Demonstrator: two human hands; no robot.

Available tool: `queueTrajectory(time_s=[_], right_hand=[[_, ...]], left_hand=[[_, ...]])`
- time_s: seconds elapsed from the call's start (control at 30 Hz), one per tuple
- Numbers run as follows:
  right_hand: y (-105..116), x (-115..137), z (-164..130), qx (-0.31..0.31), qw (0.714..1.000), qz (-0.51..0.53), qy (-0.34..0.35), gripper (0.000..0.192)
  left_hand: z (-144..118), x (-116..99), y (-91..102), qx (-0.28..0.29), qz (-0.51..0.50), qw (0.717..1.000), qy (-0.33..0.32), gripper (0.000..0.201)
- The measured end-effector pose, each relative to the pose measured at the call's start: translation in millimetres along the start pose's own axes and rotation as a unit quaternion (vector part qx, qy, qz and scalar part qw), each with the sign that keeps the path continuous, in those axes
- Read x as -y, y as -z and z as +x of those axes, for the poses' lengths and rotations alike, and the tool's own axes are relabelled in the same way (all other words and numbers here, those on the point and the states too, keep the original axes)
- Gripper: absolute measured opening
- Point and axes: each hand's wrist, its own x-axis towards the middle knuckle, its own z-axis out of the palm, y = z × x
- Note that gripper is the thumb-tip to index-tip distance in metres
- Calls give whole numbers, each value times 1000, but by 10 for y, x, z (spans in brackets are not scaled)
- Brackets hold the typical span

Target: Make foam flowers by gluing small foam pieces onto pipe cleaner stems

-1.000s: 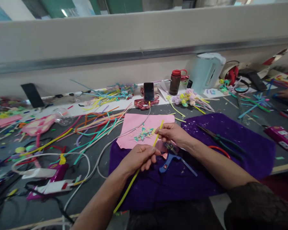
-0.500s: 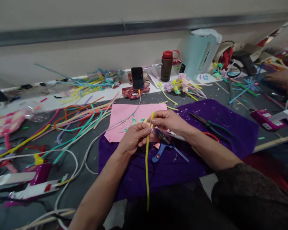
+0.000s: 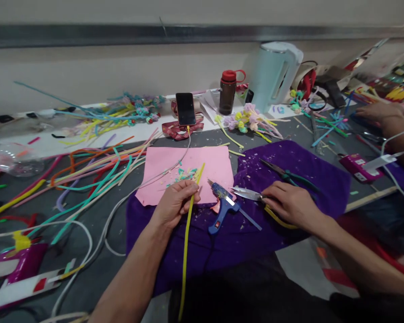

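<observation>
Two hands rest over a purple cloth [image 3: 289,166]. The left hand [image 3: 175,202] pinches a long yellow fuzzy stick [image 3: 187,242] by the pink paper [image 3: 188,168]. The right hand [image 3: 287,204] closes its fingers on scissors [image 3: 247,194], beside a blue glue gun [image 3: 222,204].

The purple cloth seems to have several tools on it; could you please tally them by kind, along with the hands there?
Glue gun: 1
Scissors: 1, under the right hand
Pliers: 1
Hands on the purple cloth: 2; the left hand grips a yellow pipe cleaner
Total: 3 tools, 2 hands
</observation>
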Motion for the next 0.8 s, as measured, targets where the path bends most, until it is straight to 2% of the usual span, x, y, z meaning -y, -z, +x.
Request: queueTrajectory(time_s=[0.13,0.27,0.47,0.6,0.7,0.8], right_hand=[[-161,-239,-268,-16,996,-84,-23,34],[-229,-280,-364,0,996,-91,0,44],[-62,-264,-218,47,997,-64,3,51],[38,-332,-217,42,995,-87,-23,65],[127,-397,-330,27,997,-38,-64,68],[230,-400,-457,9,990,96,-104,65]], left_hand=[[26,27,0,-3,-4,1000,4,22],[60,66,7,-7,-5,1000,0,21],[97,144,-3,-17,-8,1000,-10,21],[102,186,-28,-18,15,1000,-8,23],[99,195,-38,-13,23,1000,-2,24],[91,187,-45,-4,10,1000,-3,24]])
